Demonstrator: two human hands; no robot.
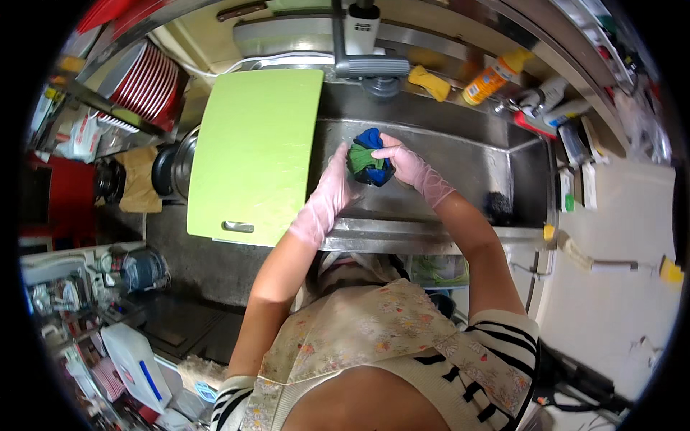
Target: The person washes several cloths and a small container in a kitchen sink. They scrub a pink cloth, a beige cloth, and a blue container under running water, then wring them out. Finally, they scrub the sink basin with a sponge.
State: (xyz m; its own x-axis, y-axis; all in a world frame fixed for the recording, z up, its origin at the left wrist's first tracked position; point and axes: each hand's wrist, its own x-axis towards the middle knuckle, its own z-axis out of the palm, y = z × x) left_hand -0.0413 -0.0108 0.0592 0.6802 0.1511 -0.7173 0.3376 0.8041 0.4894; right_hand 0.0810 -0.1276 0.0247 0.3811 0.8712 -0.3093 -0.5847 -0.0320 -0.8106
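Note:
A bunched blue and green cloth (pixel 364 157) is held between my two hands above the stainless steel sink (pixel 431 199). My left hand (pixel 335 183), in a thin translucent pink glove, supports the bundle from its left side; some of those fingers are hidden. Wearing a matching glove, my right hand (pixel 408 164) grips the right side, with its thumb pressed on the green part. To the left of my hands, a light green cutting board (pixel 253 156) covers that end of the sink.
A grey faucet (pixel 372 68) hangs over the sink's back edge. Behind the basin are a yellow sponge (pixel 429 83) and an orange bottle (pixel 489 81). A dark scouring pad (pixel 499 208) lies in the right corner. Stacked red-rimmed bowls (pixel 143 83) stand on the left shelf.

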